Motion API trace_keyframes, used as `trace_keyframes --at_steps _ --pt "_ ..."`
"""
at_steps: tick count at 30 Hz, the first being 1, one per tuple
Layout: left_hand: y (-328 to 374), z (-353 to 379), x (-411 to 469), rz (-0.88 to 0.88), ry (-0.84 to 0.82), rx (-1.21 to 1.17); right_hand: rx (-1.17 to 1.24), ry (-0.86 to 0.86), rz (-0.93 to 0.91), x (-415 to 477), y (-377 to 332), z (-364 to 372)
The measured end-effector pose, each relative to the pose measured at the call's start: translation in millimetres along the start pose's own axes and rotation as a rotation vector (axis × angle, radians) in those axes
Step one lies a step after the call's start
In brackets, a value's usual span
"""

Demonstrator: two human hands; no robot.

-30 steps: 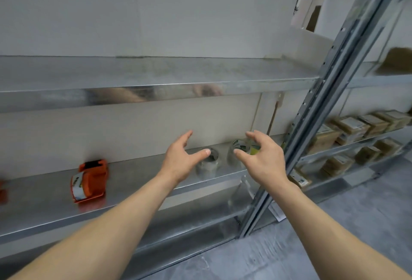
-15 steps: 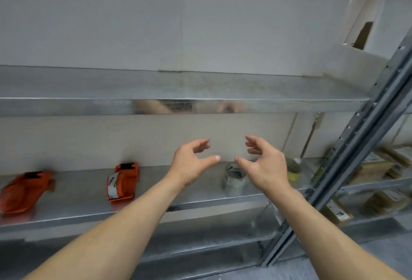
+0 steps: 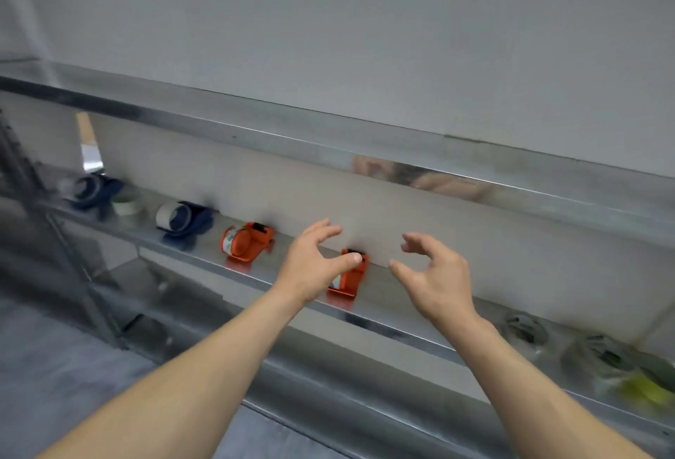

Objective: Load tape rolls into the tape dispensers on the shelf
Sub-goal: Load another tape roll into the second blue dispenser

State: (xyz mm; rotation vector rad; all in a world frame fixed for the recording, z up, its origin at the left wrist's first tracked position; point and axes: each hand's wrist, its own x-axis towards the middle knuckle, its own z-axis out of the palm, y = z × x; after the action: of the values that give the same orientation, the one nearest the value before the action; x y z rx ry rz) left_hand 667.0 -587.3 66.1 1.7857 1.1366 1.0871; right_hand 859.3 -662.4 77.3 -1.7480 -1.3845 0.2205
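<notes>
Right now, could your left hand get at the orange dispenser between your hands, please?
Probably yes: the left hand hovers open just before the orange dispenser, with nothing standing between them.

Both hands hover with fingers spread and loosely curled, holding nothing, in front of a metal shelf (image 3: pixel 380 298). The left hand (image 3: pixel 310 268) has its thumb across the near orange dispenser (image 3: pixel 349 278), while the right hand (image 3: pixel 434 276) hangs just beside it. Further left along the shelf stand a second orange dispenser (image 3: pixel 246 241), a blue dispenser (image 3: pixel 184 219), a pale tape roll (image 3: pixel 126 204) and a far blue dispenser (image 3: pixel 93 190); blurred clear tape rolls (image 3: pixel 526 330) and a yellow roll (image 3: pixel 643 387) sit at the right end.
</notes>
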Motion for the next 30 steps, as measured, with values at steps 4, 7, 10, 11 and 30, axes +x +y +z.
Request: trace_keyframes --at_steps 4,7,10,11,30 --pt "-15 -52 -9 -0.078 0.053 -0.019 0.03 -0.065 -0.077 4 -37 35" --pt "-29 -89 -9 -0.122 0.088 -0.109 0.036 -0.082 -0.075 9 -63 66" --pt "-51 -128 -2 -0.087 0.118 -0.036 0.01 -0.097 -0.121 10 -92 102" --pt "-58 -143 0 -0.08 0.115 -0.023 0.006 -0.096 -0.129 11 -102 115" --pt "-181 -348 76 -0.144 0.073 -0.009 -0.018 -0.195 -0.072 52 -237 344"
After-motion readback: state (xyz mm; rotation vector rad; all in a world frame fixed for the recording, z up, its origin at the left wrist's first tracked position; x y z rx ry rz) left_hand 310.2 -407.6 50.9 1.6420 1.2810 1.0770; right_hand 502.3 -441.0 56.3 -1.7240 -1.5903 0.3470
